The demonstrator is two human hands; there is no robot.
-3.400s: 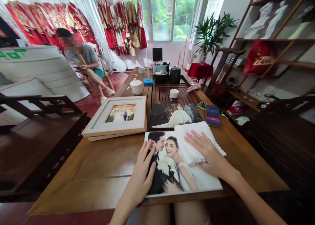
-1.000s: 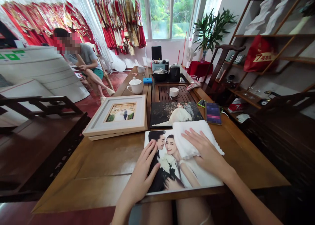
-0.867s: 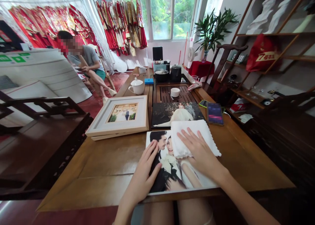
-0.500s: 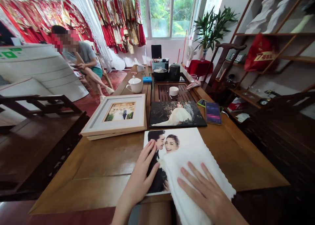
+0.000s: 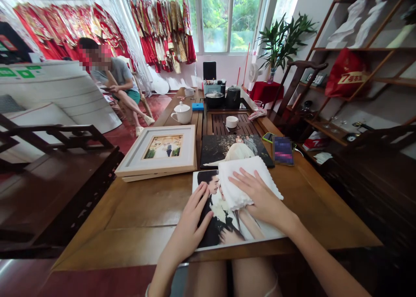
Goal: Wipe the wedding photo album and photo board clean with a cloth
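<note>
White, soft-looking folded cloth with scalloped edge: laid over the upper right of a flat rectangular couple's portrait panel, at the near edge of the brown wooden table. It is covered directly by the right hand, the nearer one, palm down, fingers slightly spread. Panel's left side is touched by the left hand, fingers together, thumb apart; cloth lies rightward of those fingertips, a strip of portrait between. Cloth's long axis cannot be told.

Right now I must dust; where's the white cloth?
In the head view, right of centre, the white cloth lies under the right hand, on the near photo.
</note>
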